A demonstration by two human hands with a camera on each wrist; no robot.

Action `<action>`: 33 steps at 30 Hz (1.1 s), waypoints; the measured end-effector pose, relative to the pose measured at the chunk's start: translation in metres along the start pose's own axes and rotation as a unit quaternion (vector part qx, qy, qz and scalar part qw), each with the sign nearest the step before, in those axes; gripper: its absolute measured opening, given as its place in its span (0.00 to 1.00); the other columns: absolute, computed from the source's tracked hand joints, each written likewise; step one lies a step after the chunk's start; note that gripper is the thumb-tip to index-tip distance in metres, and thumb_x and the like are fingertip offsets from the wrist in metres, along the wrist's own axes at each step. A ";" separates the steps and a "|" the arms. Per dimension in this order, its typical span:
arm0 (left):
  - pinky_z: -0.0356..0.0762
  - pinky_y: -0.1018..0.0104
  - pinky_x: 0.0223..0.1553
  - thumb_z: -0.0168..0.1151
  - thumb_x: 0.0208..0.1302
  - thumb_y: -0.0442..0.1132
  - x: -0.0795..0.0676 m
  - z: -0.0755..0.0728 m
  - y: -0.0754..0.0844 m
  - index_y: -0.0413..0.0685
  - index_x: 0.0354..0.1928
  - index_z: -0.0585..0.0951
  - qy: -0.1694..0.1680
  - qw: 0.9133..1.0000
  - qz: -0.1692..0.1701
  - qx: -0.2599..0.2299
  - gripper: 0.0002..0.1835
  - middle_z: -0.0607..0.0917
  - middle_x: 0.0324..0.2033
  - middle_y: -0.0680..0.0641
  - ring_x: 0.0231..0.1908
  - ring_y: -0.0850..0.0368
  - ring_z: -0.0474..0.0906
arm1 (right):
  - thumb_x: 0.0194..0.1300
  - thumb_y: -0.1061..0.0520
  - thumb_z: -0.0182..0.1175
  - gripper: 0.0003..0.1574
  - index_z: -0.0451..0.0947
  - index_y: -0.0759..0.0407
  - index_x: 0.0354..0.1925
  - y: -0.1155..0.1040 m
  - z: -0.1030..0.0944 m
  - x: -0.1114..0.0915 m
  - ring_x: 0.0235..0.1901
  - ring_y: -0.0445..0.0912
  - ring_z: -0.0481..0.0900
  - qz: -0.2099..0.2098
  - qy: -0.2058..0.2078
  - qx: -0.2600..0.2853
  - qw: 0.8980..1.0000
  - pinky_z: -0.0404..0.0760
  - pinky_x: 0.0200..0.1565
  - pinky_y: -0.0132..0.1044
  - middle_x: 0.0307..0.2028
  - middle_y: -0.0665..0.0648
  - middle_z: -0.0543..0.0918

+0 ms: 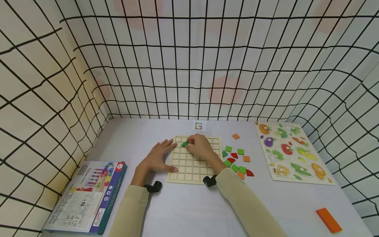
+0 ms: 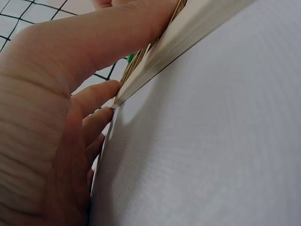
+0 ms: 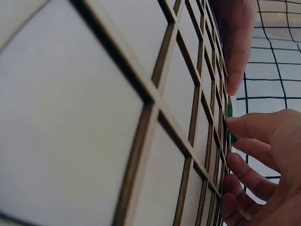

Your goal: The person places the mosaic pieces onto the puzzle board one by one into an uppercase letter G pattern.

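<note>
A pale wooden grid board [image 1: 189,169] lies flat on the table. My left hand [image 1: 157,156] rests along its left edge with fingers spread, the thumb over the lower left squares; in the left wrist view its fingertips [image 2: 113,87] touch the board's side. My right hand [image 1: 201,146] reaches over the upper part of the board. Its thumb and forefinger pinch a small green piece [image 1: 185,144] at the upper left squares. In the right wrist view the thumb covers part of that green piece [image 3: 230,111], and the other fingers are bent near the grid.
Loose green, red and orange pieces [image 1: 234,168] lie right of the board. A card with a G pattern [image 1: 199,125] is behind it. A vegetable puzzle board [image 1: 267,164] lies at right, an orange block [image 1: 329,220] at front right, a flat box [image 1: 86,197] at left. Black netting surrounds the table.
</note>
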State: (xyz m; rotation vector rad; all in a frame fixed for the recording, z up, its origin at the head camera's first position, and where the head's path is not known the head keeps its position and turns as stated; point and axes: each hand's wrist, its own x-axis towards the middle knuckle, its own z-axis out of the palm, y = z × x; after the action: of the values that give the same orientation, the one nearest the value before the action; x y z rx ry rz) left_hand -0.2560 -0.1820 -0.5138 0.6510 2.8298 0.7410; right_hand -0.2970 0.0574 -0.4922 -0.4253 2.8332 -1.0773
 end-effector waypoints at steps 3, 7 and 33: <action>0.39 0.42 0.82 0.76 0.42 0.70 0.000 0.000 0.001 0.59 0.80 0.62 0.002 1.000 0.000 -0.002 0.62 0.55 0.82 0.50 0.83 0.47 0.44 | 0.67 0.52 0.67 0.15 0.88 0.51 0.51 0.000 0.000 0.001 0.48 0.49 0.82 0.001 -0.005 -0.011 1.000 0.84 0.49 0.46 0.47 0.54 0.85; 0.38 0.43 0.82 0.76 0.41 0.70 0.000 -0.001 0.002 0.60 0.80 0.61 0.001 1.000 -0.004 0.000 0.63 0.55 0.82 0.50 0.83 0.47 0.43 | 0.67 0.52 0.68 0.16 0.87 0.52 0.52 -0.002 -0.001 0.000 0.47 0.49 0.81 0.002 -0.011 -0.015 1.000 0.83 0.49 0.46 0.47 0.55 0.84; 0.40 0.42 0.82 0.76 0.41 0.70 0.000 0.000 0.003 0.59 0.80 0.62 0.000 1.000 -0.011 0.013 0.63 0.55 0.82 0.49 0.83 0.46 0.44 | 0.69 0.52 0.67 0.19 0.85 0.56 0.55 0.013 -0.015 -0.015 0.45 0.50 0.79 -0.020 0.010 0.052 0.998 0.81 0.47 0.46 0.46 0.56 0.84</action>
State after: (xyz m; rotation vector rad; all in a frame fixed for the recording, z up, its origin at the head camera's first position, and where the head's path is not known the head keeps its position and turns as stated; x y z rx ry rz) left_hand -0.2550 -0.1802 -0.5121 0.6226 2.8456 0.7015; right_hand -0.2885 0.0810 -0.4900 -0.4656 2.7800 -1.2365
